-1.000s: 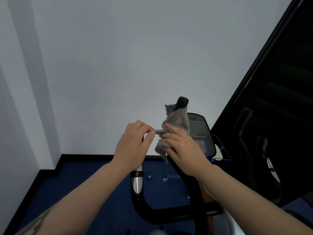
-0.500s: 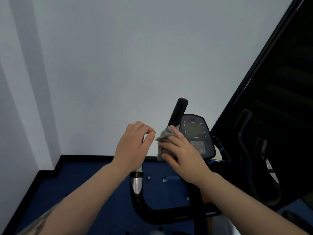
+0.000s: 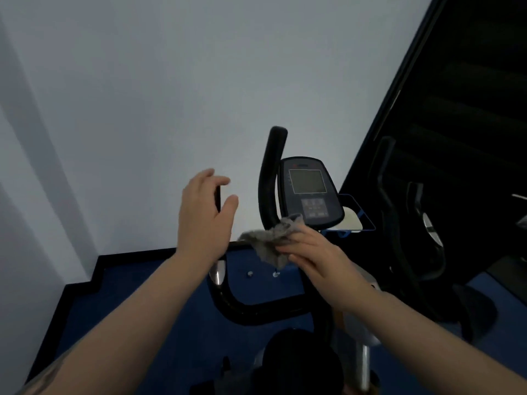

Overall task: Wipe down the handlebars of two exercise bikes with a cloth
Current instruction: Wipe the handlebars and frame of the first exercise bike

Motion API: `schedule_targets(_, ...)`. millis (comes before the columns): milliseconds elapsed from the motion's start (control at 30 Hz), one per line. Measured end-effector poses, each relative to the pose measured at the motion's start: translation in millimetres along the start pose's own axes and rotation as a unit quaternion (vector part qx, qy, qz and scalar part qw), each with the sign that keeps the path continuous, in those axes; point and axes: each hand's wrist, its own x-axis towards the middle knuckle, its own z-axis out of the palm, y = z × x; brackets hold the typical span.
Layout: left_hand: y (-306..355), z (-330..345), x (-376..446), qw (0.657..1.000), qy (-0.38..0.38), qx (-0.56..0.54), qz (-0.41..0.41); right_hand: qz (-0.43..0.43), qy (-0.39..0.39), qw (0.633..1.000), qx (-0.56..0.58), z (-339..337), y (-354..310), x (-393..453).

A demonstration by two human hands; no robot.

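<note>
The near exercise bike has a black U-shaped handlebar point(image 3: 256, 312) with two upright grips. My right hand point(image 3: 316, 255) grips a crumpled grey cloth point(image 3: 268, 240) low against the right upright grip point(image 3: 271, 172), just below the console point(image 3: 309, 192). Most of the left upright grip point(image 3: 218, 198) is hidden behind my left hand point(image 3: 204, 220); a short black stretch shows between the spread fingers and thumb. Those fingers are loose and apart, not closed round the grip. A second bike's dark handlebar point(image 3: 399, 223) stands to the right.
A white wall rises straight ahead, with blue floor and a black skirting point(image 3: 94, 280) below it. Dark glass panelling point(image 3: 456, 95) fills the right side. The near bike's black saddle point(image 3: 296, 363) sits at the bottom centre.
My right hand slid the cloth down the right grip from near its top to its base. My left hand loosened from a curled hold and its fingers spread.
</note>
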Motion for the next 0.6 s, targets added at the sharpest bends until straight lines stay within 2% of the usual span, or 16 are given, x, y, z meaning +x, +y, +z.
schedule_targets(67, 14.0, 3.6, -26.3, 0.998, 0.04, -0.032, 0.021, 0.007, -0.024, 1.0, -0.001, -13.1, 1.6, -17.6)
schedule_targets(133, 26.3, 10.6, -50.8, 0.997, 0.023, -0.062, 0.035, 0.011, -0.038, 0.999, -0.025, -22.4, 3.6, -20.4)
schedule_targets(333, 49.4, 32.1, -106.5, 0.996, -0.053, -0.07, 0.019, 0.135, 0.101, 0.985, 0.026, 11.8, -15.2, -58.6)
schedule_targets(433, 53.1, 34.9, -126.7, 0.994, -0.091, -0.044, 0.03, 0.141, 0.087, 0.986, 0.002, 4.6, -10.8, -95.6)
schedule_targets(533, 55.8, 32.0, -135.7, 0.993, -0.103, 0.006, 0.049, 0.109, 0.053, 0.992, -0.035, -10.9, -10.4, -102.9)
schedule_targets(600, 59.3, 30.9, -142.5, 0.989, -0.119, 0.053, 0.066, 0.109, 0.087, 0.988, -0.061, -11.0, -7.5, -89.6)
